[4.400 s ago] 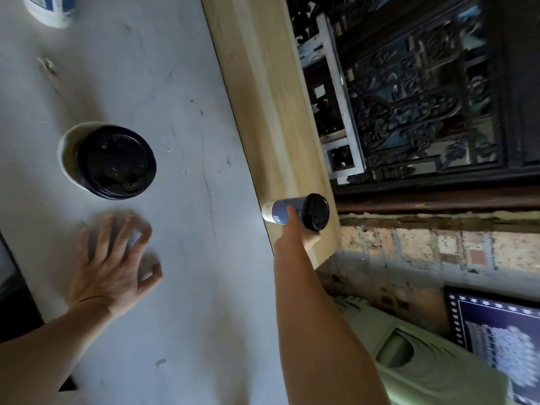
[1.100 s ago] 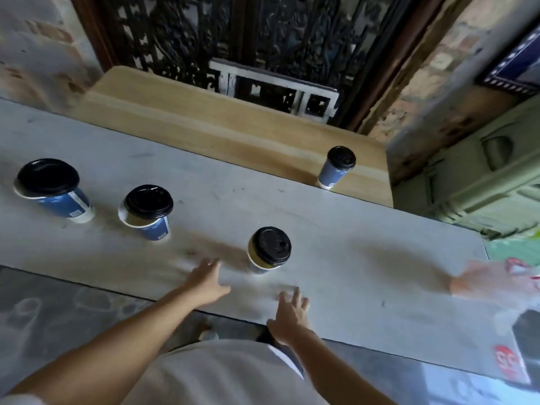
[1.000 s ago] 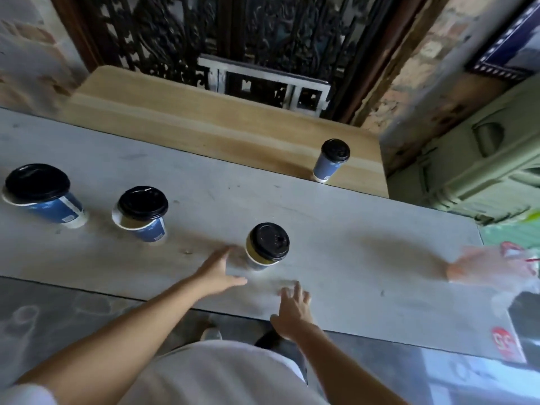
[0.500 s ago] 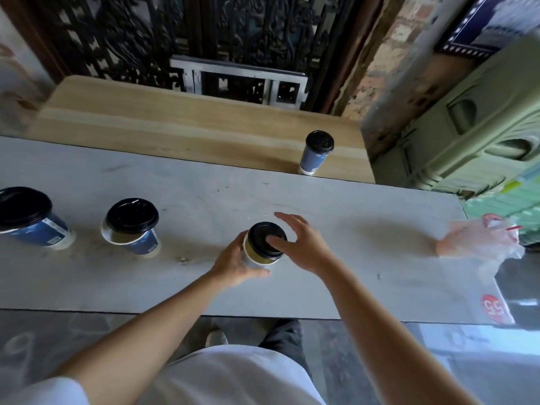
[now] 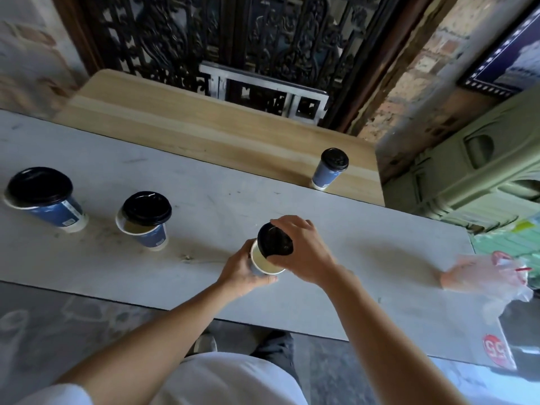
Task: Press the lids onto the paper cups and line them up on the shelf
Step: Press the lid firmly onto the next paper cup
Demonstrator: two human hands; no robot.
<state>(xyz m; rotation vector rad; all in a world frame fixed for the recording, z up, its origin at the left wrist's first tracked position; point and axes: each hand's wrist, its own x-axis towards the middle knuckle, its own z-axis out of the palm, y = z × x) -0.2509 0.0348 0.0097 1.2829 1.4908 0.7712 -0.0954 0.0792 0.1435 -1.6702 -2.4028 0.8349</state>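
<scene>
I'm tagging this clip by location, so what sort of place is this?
Probably a takeaway drinks counter at an old building's entrance. Paper cups with black lids stand on a long grey counter with a wooden shelf behind it, backed by an ornate dark metal grille and worn brick wall.

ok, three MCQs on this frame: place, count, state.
1. Blue paper cup with seated black plastic lid stands on: A) pale wooden shelf B) grey table C) floor
2. Paper cups in view: A) two B) four C) six
3. Loose black lid under the right hand is: A) tilted on the rim B) pressed fully on C) flat on the table
Key: 1A, base on wood; 2B, three on the grey table, one on the shelf; 3A, the near paper cup's pale inside shows.
</scene>
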